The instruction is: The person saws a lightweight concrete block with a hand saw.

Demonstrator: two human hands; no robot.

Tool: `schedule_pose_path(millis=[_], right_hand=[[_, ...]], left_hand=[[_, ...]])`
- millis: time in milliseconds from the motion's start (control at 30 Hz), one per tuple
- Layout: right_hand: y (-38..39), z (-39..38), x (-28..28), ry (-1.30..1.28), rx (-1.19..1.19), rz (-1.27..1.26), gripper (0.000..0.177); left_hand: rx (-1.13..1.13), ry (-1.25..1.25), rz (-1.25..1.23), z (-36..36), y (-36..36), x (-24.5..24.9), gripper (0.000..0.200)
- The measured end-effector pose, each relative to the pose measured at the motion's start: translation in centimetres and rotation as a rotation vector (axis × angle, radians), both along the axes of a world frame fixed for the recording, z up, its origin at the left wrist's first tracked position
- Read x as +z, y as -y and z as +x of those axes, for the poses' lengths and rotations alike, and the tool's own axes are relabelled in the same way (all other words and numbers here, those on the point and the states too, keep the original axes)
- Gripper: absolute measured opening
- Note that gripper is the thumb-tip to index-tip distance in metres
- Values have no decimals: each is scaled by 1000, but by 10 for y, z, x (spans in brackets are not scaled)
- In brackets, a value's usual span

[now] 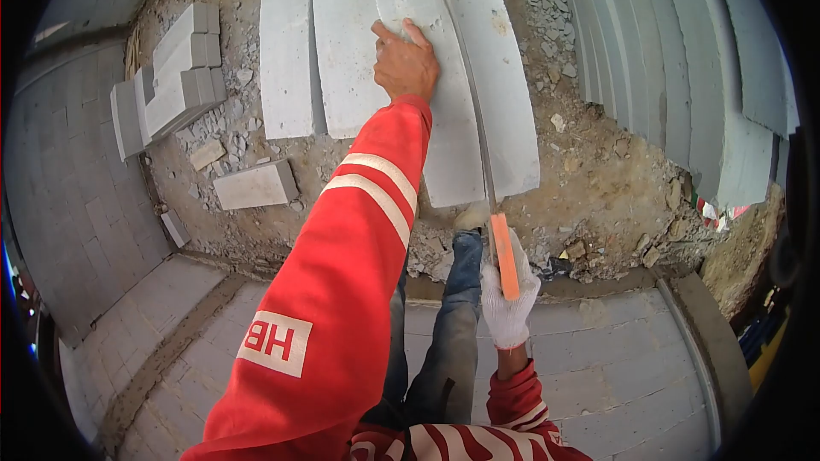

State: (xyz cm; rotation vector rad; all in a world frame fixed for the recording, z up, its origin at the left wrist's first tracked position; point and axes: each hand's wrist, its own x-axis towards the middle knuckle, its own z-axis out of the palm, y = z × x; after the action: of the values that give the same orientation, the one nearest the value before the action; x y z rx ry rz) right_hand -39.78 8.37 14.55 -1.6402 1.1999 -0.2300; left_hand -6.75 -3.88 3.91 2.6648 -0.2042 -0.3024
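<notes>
My bare left hand (406, 61) presses on a long pale grey concrete panel (453, 141), its fingers apart. In a white glove, my right hand (509, 294) is closed around the orange handle of a handsaw (505, 256), near the panel's lower end. The saw's thin blade is seen edge-on and runs up into the narrow slit between this panel and the pale panel (504, 119) on its right. How deep the blade sits is hidden. Two more panels, a middle one (342, 77) and a left one (286, 60), lie alongside to the left.
A stack of long panels (658, 51) stands at the right. Cut blocks (184, 77) are piled at the left, with a single block (254, 185) on the dirt nearer me. Rubble (551, 17) covers parts of the ground. Behind my legs is a block wall (598, 358).
</notes>
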Motion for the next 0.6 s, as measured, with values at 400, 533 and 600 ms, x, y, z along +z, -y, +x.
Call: schedule_pose_path(millis=[400, 533, 600], right_hand=[[11, -18, 4, 46, 3, -166, 48], [33, 12, -8, -6, 30, 48, 51], [14, -3, -5, 13, -1, 76, 52]], left_hand=[[-46, 75, 47, 0, -6, -8, 51], [-13, 6, -7, 1, 0, 0, 55], [-24, 21, -9, 1, -3, -1, 55]])
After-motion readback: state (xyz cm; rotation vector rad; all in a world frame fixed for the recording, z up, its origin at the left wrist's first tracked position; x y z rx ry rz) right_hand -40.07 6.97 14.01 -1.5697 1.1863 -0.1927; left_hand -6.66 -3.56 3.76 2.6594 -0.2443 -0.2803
